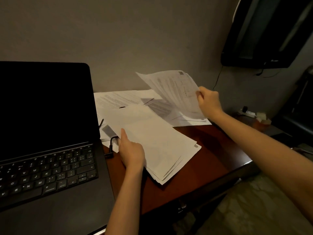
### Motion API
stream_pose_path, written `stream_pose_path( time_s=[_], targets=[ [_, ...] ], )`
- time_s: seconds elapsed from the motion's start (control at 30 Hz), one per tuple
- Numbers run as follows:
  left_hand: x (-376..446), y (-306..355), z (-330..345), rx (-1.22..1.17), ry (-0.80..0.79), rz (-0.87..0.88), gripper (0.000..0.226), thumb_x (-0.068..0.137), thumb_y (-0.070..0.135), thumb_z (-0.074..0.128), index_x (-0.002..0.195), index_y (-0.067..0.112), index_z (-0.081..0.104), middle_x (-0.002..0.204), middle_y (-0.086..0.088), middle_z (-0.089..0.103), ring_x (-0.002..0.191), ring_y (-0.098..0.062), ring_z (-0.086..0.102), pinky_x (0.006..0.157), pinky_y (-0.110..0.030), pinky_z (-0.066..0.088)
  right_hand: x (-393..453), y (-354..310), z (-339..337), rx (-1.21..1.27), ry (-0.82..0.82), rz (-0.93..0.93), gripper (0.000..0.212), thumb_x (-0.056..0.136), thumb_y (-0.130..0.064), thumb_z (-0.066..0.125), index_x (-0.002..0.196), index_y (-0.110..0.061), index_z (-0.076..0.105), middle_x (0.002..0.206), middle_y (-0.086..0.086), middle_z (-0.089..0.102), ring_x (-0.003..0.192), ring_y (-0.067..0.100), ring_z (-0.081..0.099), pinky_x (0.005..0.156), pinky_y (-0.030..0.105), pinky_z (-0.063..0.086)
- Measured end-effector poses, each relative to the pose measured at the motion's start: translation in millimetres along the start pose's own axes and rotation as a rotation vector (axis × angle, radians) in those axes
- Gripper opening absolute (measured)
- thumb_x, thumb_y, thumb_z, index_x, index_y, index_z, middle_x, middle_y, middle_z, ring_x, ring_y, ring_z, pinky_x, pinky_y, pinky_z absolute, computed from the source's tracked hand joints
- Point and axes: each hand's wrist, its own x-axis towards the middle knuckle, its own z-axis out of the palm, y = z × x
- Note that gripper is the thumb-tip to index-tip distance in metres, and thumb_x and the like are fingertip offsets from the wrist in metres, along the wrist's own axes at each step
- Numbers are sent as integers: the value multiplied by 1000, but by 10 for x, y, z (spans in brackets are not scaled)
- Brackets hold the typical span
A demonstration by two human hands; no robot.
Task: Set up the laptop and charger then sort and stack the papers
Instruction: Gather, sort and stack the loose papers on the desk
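An open dark laptop point(45, 133) with a black screen stands at the left of the wooden desk point(211, 155). A black charger cable point(111, 146) runs to its right side. My left hand point(131, 151) grips the left edge of a stack of white papers point(155, 145) lying slanted on the desk. My right hand point(209, 100) pinches a few printed sheets point(176, 90) by their right edge and holds them lifted above more loose papers point(122, 99) spread at the back by the wall.
A dark wall-mounted screen point(267, 31) hangs at the upper right with a thin cable below it. A white power strip point(247, 113) and small items sit on a lower surface at the right. The desk's right edge drops to a pale floor point(254, 209).
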Motion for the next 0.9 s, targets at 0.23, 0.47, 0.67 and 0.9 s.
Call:
stream_pose_path(
  time_s=[0.23,0.47,0.67,0.9],
  targets=[
    [-122,18,-40,-51,-114,199,44,100,50,32,129,24,51,125,10,54,119,-11,49,101,-26,37,-1031,135,90,-184,5,-822,23,89,-13,54,93,-2,73,88,12,73,78,26,72,63,37,60],
    [-135,-23,-20,-145,-160,26,71,90,4,60,150,18,24,139,-2,47,121,-18,50,95,-24,40,-1519,287,-44,-146,-281,-824,34,98,-21,41,106,-7,70,108,9,70,100,23,68,84,34,56],
    [-147,-13,-14,-169,-43,15,80,93,-12,40,153,25,2,150,-4,34,129,-19,43,93,-15,32,-1274,61,27,-25,-363,-476,49,99,-41,30,108,-10,67,107,5,67,104,21,60,87,35,50],
    [-151,4,-97,20,103,48,89,86,-17,35,149,43,15,136,2,49,97,-16,54,84,-31,50,-345,-134,603,-512,-594,-396,36,100,-23,40,134,-15,46,135,4,52,121,24,49,95,40,45]
  ],
)
